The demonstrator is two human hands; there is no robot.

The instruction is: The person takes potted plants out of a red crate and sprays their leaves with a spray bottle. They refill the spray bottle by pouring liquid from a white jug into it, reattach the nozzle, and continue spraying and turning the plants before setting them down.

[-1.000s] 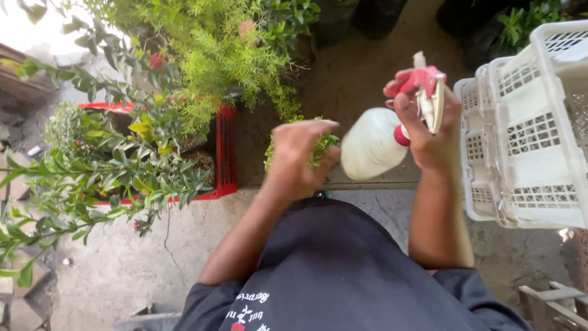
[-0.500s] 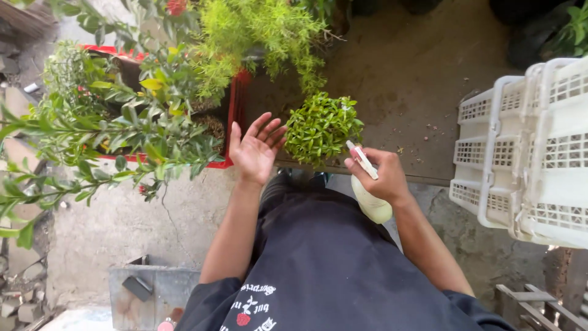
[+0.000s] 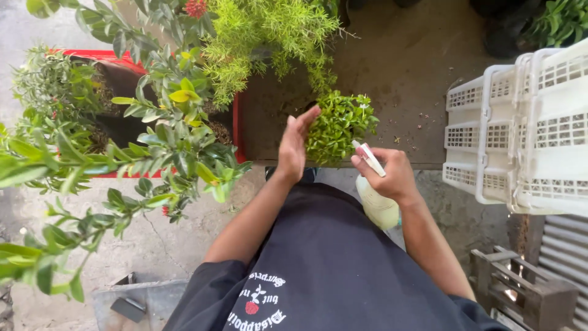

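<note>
Right now the person's left hand [image 3: 294, 144] is standing on edge with the palm turned inward and the fingers stretched out flat, unclenched and grasping nothing, its fingertips brushing the left side of a small bushy plant [image 3: 338, 127] with bright green leaves. That plant is sitting on the dark, soil-flecked bench [image 3: 404, 79] close to its near edge, directly between the two hands. The right hand [image 3: 392, 175] is wrapping around the neck of a pale spray bottle [image 3: 378, 205], fingers closed on it, with the white trigger head [image 3: 369, 158] pointing up and left toward the plant and lying just beside its lower leaves; the bottle's rounded body is hanging below the hand, over the person's dark shirt. To the left, a red crate [image 3: 236, 125] is holding larger potted shrubs [image 3: 165, 122] whose long leafy branches are spreading toward the camera, and a feathery yellow-green plant [image 3: 263, 37] is rising behind the small one. To the right, stacked white plastic crates [image 3: 527, 129] with slotted walls are standing at the bench's end, well apart from the plant. Below them a weathered wooden crate [image 3: 527, 288] is resting on the concrete floor [image 3: 153, 245].
</note>
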